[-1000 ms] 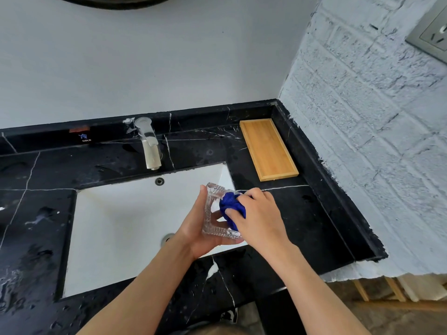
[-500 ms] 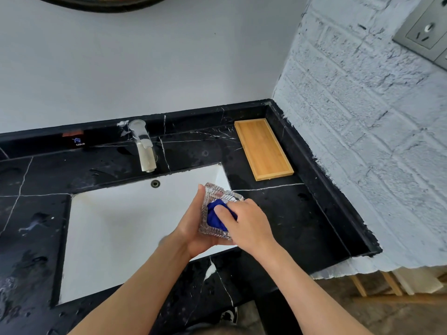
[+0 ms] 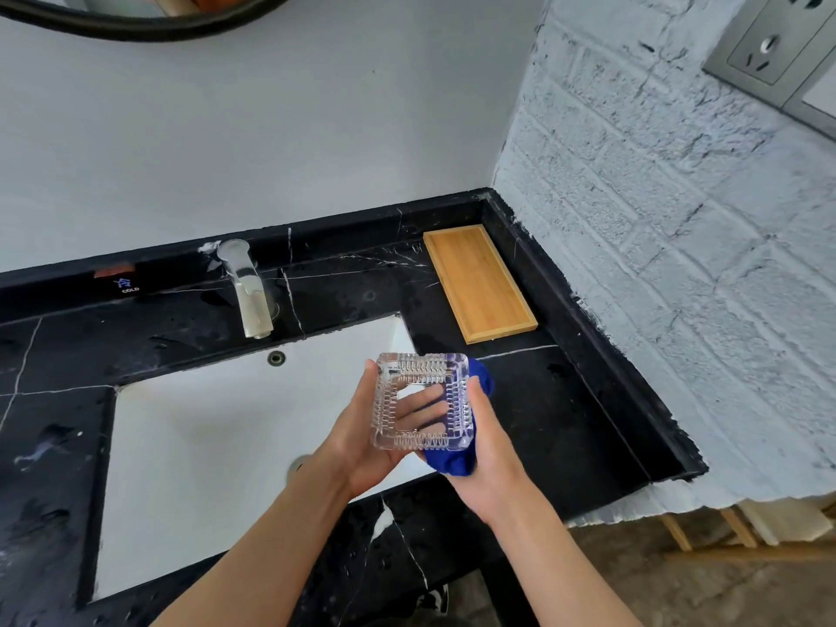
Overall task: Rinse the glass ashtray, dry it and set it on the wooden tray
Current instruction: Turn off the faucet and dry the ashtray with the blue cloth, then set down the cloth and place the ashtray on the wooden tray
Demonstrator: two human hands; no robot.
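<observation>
The square cut-glass ashtray (image 3: 423, 402) is held over the right end of the white sink (image 3: 203, 445), its hollow facing up toward me. My left hand (image 3: 362, 445) cradles it from below and the left, fingers showing through the glass. My right hand (image 3: 486, 459) presses a blue cloth (image 3: 454, 461) against the ashtray's right side and underside. The empty wooden tray (image 3: 479, 282) lies on the black counter at the back right, apart from the ashtray.
A chrome faucet (image 3: 246, 289) stands behind the sink, with no water running. The black marble counter (image 3: 565, 409) is wet in places and ends at a white brick wall (image 3: 656, 264) on the right. A wall socket (image 3: 764, 47) sits at upper right.
The ashtray has been turned from standing on edge to hollow-up. The blue cloth has moved from inside the hollow to the right side and underside.
</observation>
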